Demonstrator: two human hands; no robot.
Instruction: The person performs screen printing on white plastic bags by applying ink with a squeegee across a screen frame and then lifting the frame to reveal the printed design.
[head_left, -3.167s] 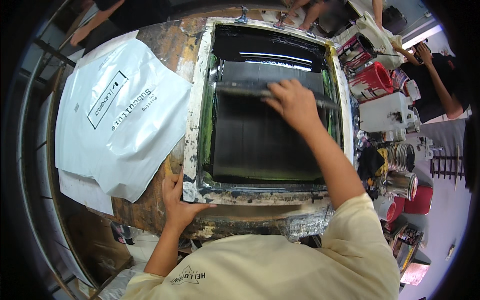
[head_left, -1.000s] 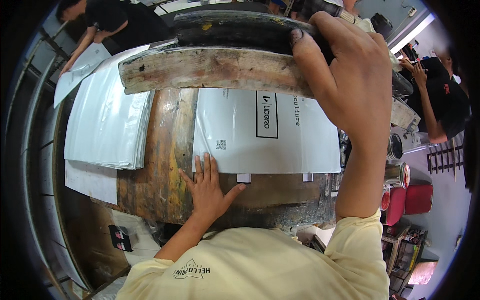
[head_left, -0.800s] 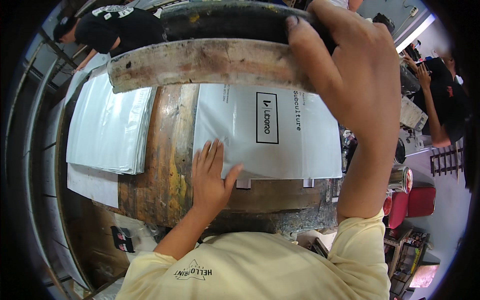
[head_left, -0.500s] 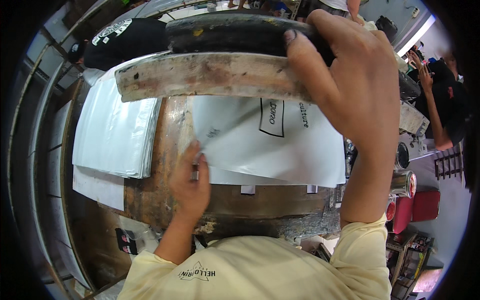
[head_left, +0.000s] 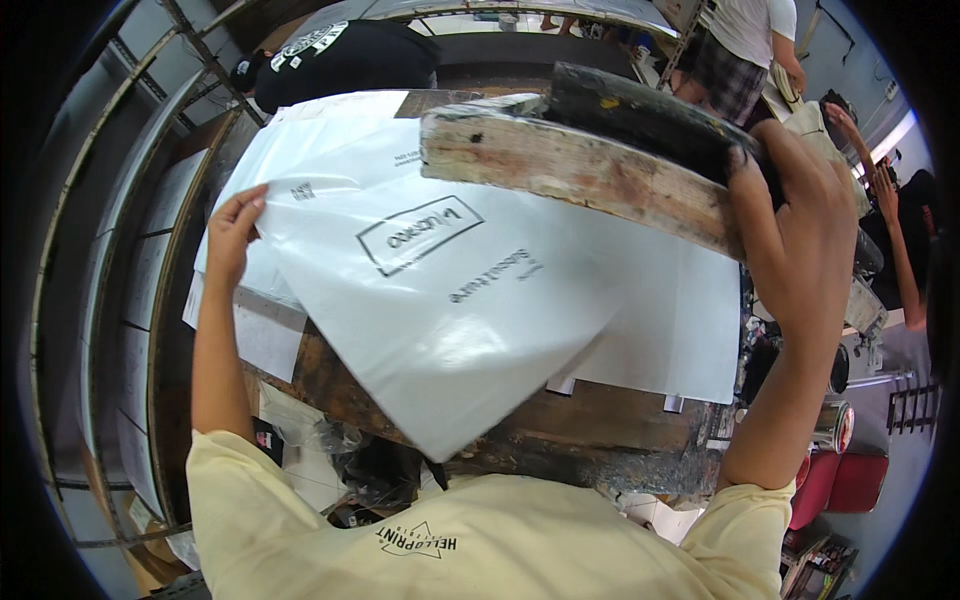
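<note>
My left hand [head_left: 236, 225] pinches a corner of a printed white plastic bag [head_left: 430, 340]. The glossy bag hangs diagonally, one corner drooping past the table's near edge; black print shows on its face. Partly hidden beneath it at left is a stack of white bags [head_left: 270, 165]. At right my right hand [head_left: 805, 215] is closed round a black, ink-stained squeegee [head_left: 640, 110]. Against the squeegee runs a paint-stained wooden frame bar [head_left: 580, 175], tilted down to the right above the bag. A plain white sheet [head_left: 690, 320] lies flat below the bar.
The work table [head_left: 620, 425] is brown and stained. Metal racks [head_left: 85, 300] stand at left. A person in a black shirt [head_left: 345, 65] bends beyond the table; others stand far right. Paint cans [head_left: 832, 425] and a red chair [head_left: 855, 483] are at lower right.
My left hand has moved left and away from me, drawing the printed bag off the white sheet towards the stack. The squeegee and wooden bar have shifted right and tilted.
</note>
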